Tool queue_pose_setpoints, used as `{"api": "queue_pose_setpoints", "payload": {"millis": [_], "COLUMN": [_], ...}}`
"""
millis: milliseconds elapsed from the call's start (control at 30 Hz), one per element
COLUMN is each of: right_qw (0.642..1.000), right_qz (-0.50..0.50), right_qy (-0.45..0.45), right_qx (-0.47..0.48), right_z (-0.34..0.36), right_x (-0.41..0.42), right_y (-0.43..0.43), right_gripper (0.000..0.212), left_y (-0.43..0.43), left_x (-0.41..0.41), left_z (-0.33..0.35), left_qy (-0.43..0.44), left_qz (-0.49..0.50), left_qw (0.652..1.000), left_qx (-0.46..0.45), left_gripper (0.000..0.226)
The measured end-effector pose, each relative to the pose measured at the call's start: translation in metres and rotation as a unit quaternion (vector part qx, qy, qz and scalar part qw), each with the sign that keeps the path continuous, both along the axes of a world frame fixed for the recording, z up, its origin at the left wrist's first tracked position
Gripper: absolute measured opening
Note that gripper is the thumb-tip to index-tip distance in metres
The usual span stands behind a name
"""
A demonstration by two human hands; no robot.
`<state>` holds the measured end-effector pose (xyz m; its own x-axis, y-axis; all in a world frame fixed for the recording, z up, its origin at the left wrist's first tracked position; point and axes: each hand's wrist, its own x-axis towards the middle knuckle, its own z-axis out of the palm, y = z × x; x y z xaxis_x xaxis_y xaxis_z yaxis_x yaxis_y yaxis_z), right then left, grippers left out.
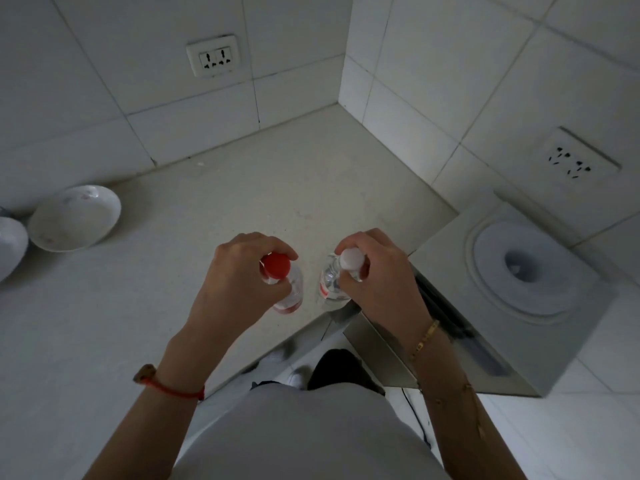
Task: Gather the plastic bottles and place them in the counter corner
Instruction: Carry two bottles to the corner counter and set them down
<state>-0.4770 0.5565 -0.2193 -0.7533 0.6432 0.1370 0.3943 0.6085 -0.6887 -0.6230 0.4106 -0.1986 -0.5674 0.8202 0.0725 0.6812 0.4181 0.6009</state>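
My left hand (239,271) grips a clear plastic bottle with a red cap (277,266) around its neck, upright near the counter's front edge. My right hand (377,271) grips a second clear bottle with a white cap (350,259) the same way, just to its right. Both bottles have red labels low on their bodies. I cannot tell whether their bases touch the pale counter (277,188). The counter corner (337,107), where the two tiled walls meet, lies bare farther back.
A white bowl (74,218) sits at the left by the wall, with another white object (10,245) at the frame edge. A water dispenser top (519,268) stands to the right of the counter. Wall sockets (213,57) sit above the counter.
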Motion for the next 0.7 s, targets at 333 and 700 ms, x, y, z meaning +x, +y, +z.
{"api": "queue_pose_setpoints", "payload": {"millis": [333,700], "right_qw": [0.999,0.996], "right_qz": [0.039,0.082], "right_qy": [0.004,-0.005], "right_qx": [0.000,0.018], "right_z": [-0.003,0.001], "right_x": [-0.037,-0.104], "right_y": [0.074,0.190], "right_gripper": [0.028,0.032], "left_y": [0.063,0.166], "left_x": [-0.026,-0.070], "left_z": [-0.003,0.001], "left_qy": [0.001,0.014], "left_qz": [0.035,0.081], "left_qw": [0.999,0.996], "left_qx": [0.005,0.032], "left_gripper": [0.036,0.033]}}
